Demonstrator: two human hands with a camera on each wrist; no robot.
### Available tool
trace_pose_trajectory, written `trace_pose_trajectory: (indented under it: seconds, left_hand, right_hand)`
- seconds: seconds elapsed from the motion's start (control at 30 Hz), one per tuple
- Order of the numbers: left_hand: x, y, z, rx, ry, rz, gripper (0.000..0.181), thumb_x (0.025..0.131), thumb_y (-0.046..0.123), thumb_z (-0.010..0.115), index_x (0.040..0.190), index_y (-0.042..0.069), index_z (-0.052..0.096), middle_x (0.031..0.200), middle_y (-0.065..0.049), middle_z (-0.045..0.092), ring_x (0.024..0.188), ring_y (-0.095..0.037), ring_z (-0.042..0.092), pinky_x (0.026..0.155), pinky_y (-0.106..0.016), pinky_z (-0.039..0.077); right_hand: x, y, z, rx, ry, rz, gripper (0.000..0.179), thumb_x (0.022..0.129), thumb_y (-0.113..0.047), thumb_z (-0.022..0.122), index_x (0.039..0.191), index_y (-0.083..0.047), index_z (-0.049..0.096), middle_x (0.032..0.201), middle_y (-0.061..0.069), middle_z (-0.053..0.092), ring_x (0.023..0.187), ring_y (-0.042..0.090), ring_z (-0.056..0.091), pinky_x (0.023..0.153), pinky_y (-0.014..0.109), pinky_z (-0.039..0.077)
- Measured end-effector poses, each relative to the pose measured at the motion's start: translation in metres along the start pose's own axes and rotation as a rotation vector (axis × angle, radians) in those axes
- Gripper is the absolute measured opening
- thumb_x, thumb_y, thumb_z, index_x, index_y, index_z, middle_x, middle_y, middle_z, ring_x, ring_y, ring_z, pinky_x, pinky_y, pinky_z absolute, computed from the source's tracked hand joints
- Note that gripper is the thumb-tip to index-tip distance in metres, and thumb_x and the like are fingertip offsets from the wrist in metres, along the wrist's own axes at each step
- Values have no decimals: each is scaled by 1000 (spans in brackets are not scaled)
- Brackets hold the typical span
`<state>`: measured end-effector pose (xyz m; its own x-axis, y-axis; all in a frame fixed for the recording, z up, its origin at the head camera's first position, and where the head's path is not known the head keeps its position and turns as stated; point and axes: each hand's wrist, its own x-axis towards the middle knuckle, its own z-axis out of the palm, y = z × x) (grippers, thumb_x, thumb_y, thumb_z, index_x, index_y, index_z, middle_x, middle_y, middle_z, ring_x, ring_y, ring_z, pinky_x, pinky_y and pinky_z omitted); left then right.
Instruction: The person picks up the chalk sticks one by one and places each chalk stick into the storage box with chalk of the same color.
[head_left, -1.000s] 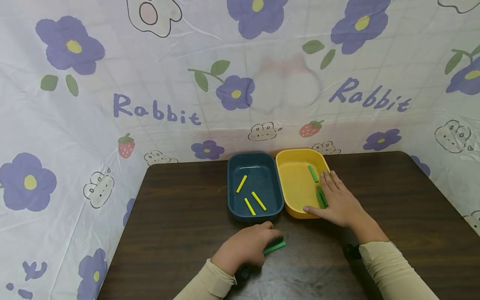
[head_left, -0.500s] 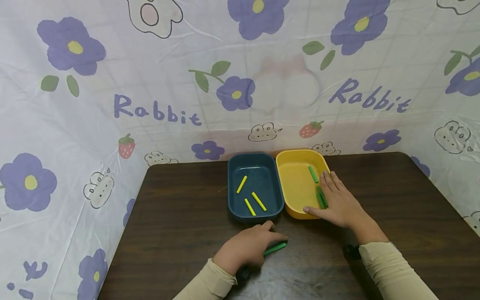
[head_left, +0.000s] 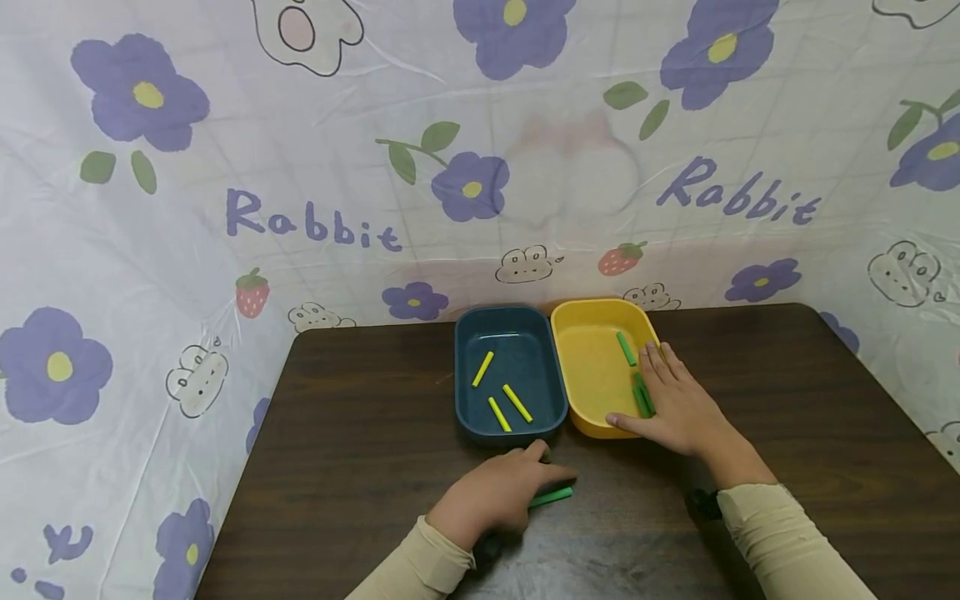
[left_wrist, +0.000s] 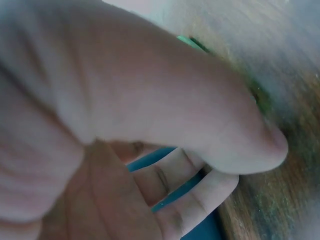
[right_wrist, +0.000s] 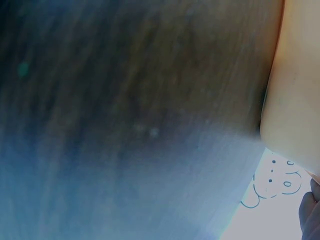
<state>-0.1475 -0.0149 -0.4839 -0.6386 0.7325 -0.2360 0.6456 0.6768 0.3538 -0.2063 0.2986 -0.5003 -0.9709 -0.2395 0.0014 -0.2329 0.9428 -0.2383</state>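
My left hand is low over the table, its index finger stretched out above a short green stick. That stick lies on the wood, partly covered by the hand. In the left wrist view the thumb hides most of the green stick, and the other fingers look relaxed. My right hand rests on the right rim of a yellow bin, fingers straight and thumb at the front rim. Several green sticks lie inside, partly hidden by that hand. Little of the right hand shows in its wrist view.
A dark blue bin stands against the yellow bin's left side, with three yellow sticks in it. Both are at the back of a dark wooden table. A patterned cloth hangs behind and at the sides.
The left index finger has stretched out from a more curled pose above the green stick. The right hand, both bins and the sticks inside look unmoved.
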Motion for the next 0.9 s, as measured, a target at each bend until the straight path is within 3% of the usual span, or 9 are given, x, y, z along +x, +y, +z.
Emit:
trace_pose_trajectory:
  seconds: [0.3,0.57,0.9]
  left_hand:
    - [3,4,0,25,-26,2,96,82,-3,86,154,51,52,152,-8,52,117,-18,62,89,-30,57]
    - [6,1,-1,10,-51,11,82,84,-2,85,146,47,62,132,-1,54,89,-11,55,71,-26,50]
    - [6,0,-2,6,-42,7,76,82,1,87,144,39,65,129,1,54,86,-10,55,72,-25,50]
  right_hand:
    - [0,0,-1,-2,-8,5,123,92,-81,52,168,4,7,177,26,6,164,46,3,129,66,16]
    - [1,1,0,-3,-6,-5,123,93,-81,53,168,4,6,177,26,6,165,46,2,130,64,15]
    - [2,3,1,-8,-5,-9,123,92,-81,53,168,4,6,177,26,7,165,46,2,129,65,16]
